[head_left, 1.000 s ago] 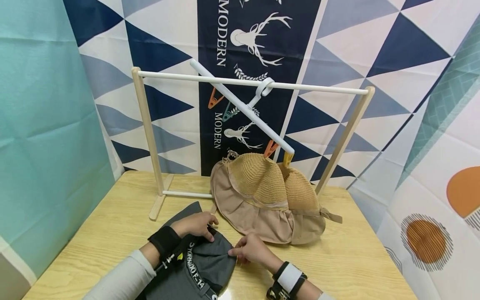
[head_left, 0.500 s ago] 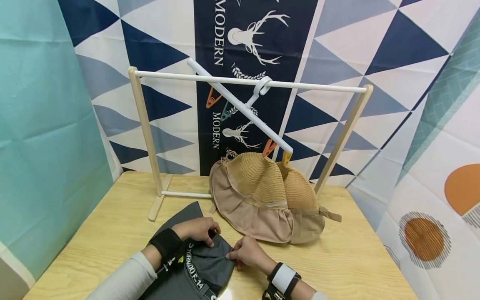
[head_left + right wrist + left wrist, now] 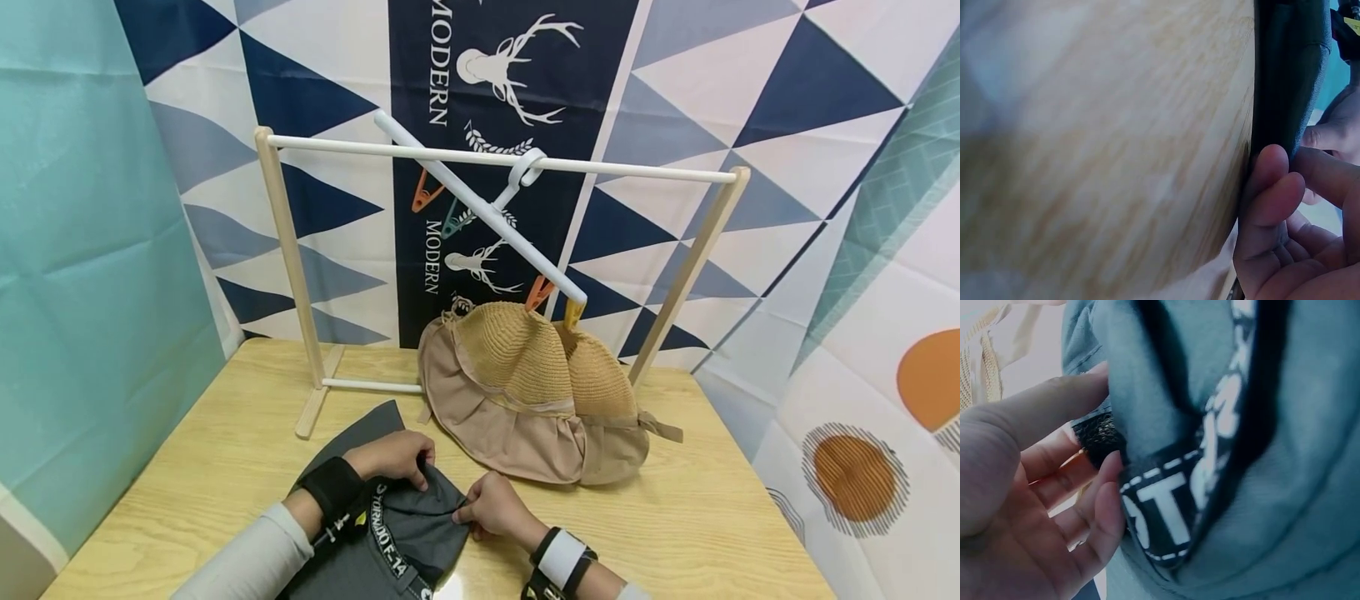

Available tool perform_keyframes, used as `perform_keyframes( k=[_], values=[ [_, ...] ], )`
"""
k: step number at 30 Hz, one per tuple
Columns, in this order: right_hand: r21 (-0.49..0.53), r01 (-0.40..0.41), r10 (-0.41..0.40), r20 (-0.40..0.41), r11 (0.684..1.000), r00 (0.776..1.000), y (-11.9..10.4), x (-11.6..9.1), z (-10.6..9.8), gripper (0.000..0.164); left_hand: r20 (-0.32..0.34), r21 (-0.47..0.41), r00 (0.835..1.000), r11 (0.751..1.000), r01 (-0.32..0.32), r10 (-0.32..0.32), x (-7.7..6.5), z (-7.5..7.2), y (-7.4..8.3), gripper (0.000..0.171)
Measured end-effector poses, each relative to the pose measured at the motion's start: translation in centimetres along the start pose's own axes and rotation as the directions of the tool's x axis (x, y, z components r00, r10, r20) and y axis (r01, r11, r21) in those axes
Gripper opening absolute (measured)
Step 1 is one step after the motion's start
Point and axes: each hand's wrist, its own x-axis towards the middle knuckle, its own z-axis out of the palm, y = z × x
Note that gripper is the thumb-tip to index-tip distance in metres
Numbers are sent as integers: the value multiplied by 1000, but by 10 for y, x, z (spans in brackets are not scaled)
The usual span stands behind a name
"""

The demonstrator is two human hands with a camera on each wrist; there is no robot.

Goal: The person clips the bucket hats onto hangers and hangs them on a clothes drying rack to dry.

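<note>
A dark grey fabric hat (image 3: 431, 529) lies on the wooden table, its black band lettered "TORNADO F-14" in white. My left hand (image 3: 392, 458) grips the hat near its far edge. In the left wrist view, the thumb and fingers of that hand sit around the fabric (image 3: 1147, 381) beside a black strap end (image 3: 1099, 434). With thumb and fingertips, my right hand (image 3: 497, 507) pinches the right edge of the crown. The right wrist view shows that pinch at the hat's edge (image 3: 1291, 75), close above the tabletop. A crease runs across the crown between both hands.
Behind the hat stands a rack with wooden legs (image 3: 292, 250) and a white rail (image 3: 637, 171). A pale blue hanger (image 3: 480, 204) hangs tilted from it. Orange and yellow clips (image 3: 573, 314) hold a straw-and-beige hat (image 3: 517, 392) that reaches the table. Patterned cloth surrounds the table.
Both hands stay at nearly the same spots on the grey hat. The left fingers have drawn in slightly, and the crease in the crown looks sharper. The rack and straw hat have not moved.
</note>
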Motion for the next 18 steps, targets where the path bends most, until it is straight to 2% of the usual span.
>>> perform_keyframes(
  k=[5, 10, 13, 18],
  values=[
    [-22, 27, -27, 4, 999, 1000, 2, 1, -1, 27, -10, 14, 1000, 1000, -26, 26, 2, 2, -4, 21],
    [-28, 20, -19, 17, 999, 1000, 2, 1, -2, 26, 26, 6, 994, 994, -110, 110, 5, 2, -6, 7],
    [-26, 24, -23, 22, 999, 999, 2, 1, -1, 26, 38, -10, 989, 989, -146, 146, 6, 1, -8, 7],
    [-28, 42, -41, 22, 999, 999, 3, 1, -2, 28, 30, -31, 989, 989, -146, 147, 6, 1, -8, 7]
  ],
)
